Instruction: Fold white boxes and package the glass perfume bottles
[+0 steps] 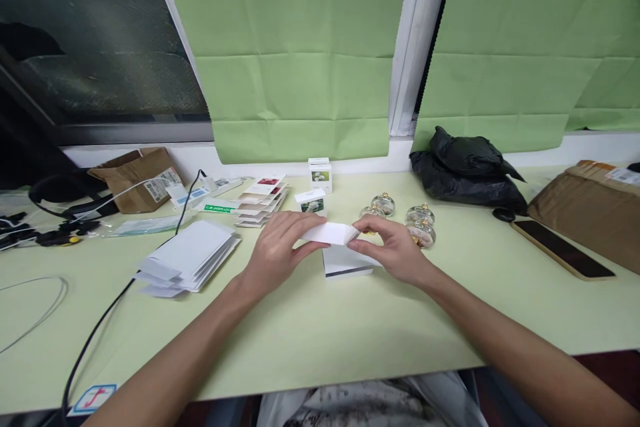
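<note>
Between my two hands is a small white carton [327, 233], tilted and raised above the table. My left hand [280, 243] grips its left end, thumb below and fingers above. At the right end, the thumb and fingers of my right hand [390, 243] pinch what looks like a flap. Beneath the carton lies a white box [347, 263] with a dark line along its front edge. Just behind my left hand stands a white box with a flower picture [311, 203], partly hidden. Several glass jars with gold trim [420, 227] sit beyond my right hand.
Left are flat white cartons [193, 253], flat picture cartons [260, 203], a black cable [113, 307] and an opened brown box [137, 180]. Another picture box [320, 175] stands at the back. Right are a black plastic bag [465, 173], a phone [563, 250] and a brown parcel [593, 213].
</note>
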The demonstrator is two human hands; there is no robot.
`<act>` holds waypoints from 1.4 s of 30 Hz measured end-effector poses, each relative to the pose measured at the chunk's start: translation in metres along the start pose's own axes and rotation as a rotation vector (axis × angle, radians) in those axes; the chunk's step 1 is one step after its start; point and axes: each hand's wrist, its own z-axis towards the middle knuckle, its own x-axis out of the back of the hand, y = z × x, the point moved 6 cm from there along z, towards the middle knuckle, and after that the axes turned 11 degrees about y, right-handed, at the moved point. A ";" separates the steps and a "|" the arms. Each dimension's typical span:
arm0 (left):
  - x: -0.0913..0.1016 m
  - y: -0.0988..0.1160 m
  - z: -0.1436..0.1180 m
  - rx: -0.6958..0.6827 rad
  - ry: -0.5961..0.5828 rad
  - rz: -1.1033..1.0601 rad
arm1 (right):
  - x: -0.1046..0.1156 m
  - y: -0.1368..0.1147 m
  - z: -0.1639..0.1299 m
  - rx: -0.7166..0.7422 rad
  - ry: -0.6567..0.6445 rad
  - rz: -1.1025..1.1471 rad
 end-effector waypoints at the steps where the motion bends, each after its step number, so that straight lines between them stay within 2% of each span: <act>1: 0.000 -0.001 0.000 -0.004 0.008 0.011 | 0.001 -0.001 0.000 0.023 0.010 -0.039; 4: -0.001 -0.003 -0.002 -0.024 0.000 0.022 | 0.000 -0.004 -0.004 0.141 0.037 -0.186; 7: -0.003 -0.002 -0.002 -0.052 -0.007 0.015 | -0.001 -0.009 -0.010 0.333 0.100 -0.352; 10: -0.003 -0.003 -0.003 -0.060 0.010 0.035 | -0.001 -0.014 -0.014 0.446 0.102 -0.416; 14: 0.000 -0.008 0.000 -0.027 0.020 0.038 | 0.003 -0.013 -0.008 0.352 0.012 -0.364; 17: 0.004 -0.012 0.004 0.058 0.038 0.027 | 0.009 -0.009 -0.002 0.227 0.053 -0.303; 20: 0.008 -0.017 0.006 0.208 0.081 -0.041 | 0.012 -0.002 0.000 0.101 0.118 -0.186; 24: 0.009 -0.029 0.005 0.511 0.097 -0.168 | 0.000 0.004 -0.002 -0.045 -0.015 0.103; 26: 0.012 -0.032 0.004 0.603 0.128 -0.161 | -0.005 0.009 -0.004 -0.115 -0.050 0.179; 30: 0.012 -0.034 0.008 0.636 0.118 -0.166 | -0.006 0.023 -0.005 -0.201 0.067 0.186; 33: 0.012 -0.044 0.009 0.687 0.134 -0.239 | -0.011 0.033 -0.003 -0.264 0.112 0.313; 36: 0.016 -0.061 0.005 0.765 0.347 -0.379 | -0.010 0.036 -0.003 -0.266 0.219 0.376; 38: 0.016 -0.067 -0.002 0.802 0.509 -0.456 | -0.006 0.036 -0.006 -0.229 0.297 0.342; 39: 0.014 -0.067 -0.005 0.818 0.548 -0.476 | -0.004 0.035 -0.008 -0.189 0.332 0.283; 40: 0.009 -0.065 -0.008 0.841 0.544 -0.498 | -0.002 0.032 -0.011 -0.129 0.363 0.192; 41: 0.001 -0.060 -0.011 0.880 0.489 -0.543 | 0.000 0.027 -0.014 -0.042 0.385 0.079; 42: -0.010 -0.053 -0.013 0.933 0.386 -0.621 | 0.000 0.021 -0.016 0.067 0.382 -0.043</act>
